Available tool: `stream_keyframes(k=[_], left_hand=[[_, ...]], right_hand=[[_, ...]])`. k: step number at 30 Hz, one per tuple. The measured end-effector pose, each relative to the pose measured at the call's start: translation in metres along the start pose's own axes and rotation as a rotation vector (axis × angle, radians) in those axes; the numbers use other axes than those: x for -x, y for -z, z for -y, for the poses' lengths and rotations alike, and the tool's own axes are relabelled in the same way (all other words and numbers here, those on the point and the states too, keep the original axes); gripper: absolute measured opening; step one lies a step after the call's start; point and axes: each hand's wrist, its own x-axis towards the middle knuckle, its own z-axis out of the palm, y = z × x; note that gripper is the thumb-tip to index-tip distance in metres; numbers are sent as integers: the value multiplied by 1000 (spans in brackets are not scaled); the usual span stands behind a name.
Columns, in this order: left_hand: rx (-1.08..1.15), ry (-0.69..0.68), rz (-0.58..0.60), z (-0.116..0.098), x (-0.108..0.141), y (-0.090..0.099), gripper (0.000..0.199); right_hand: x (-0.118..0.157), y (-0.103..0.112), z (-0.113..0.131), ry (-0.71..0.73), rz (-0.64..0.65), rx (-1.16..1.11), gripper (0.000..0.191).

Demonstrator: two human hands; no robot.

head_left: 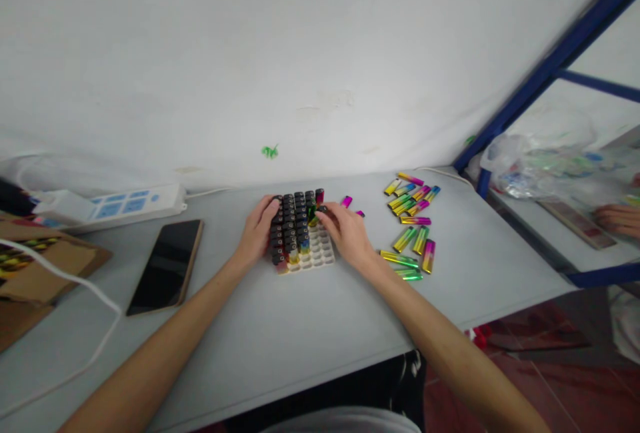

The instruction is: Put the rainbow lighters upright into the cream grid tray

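Observation:
A white tray [320, 255] with rows of holes stands on the grey table, its left and back part filled with upright black-topped pieces [290, 226]. My left hand [257, 227] rests against the tray's left side, fingers closed around its edge and the outer pieces. At the tray's back right, my right hand [345, 229] pinches a black-topped green piece [313, 214] over the holes. To the right of that hand, shiny coloured tubes [404, 203] in yellow, green, pink and blue lie loose on the table.
A black phone [165, 266], a white power strip [135, 205] and a cardboard box [45, 266] are at the left, with a white cable across. Beyond the blue metal frame [530, 66] at the right are plastic bags [520, 159] and another person's hand [620, 219].

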Motion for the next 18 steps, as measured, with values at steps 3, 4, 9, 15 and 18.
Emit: stream_keyframes(k=[3,4,9,15,18], left_hand=[[1,-5,0,1,0,0,34],[1,-8,2,1,0,0,34],[-1,-14,-8,2,-1,0,34],[-13,-22,-5,3,-2,0,33],[-6,-24,-6,4,-3,0,33]], right_hand=[[-6,2,-3,66,60,46,25],[-8,4,-3,84,90,59,26],[-19,18,-2,117,220,133,26],[-19,12,7,95,267,202,24],[-16,8,20,21,267,392,28]])
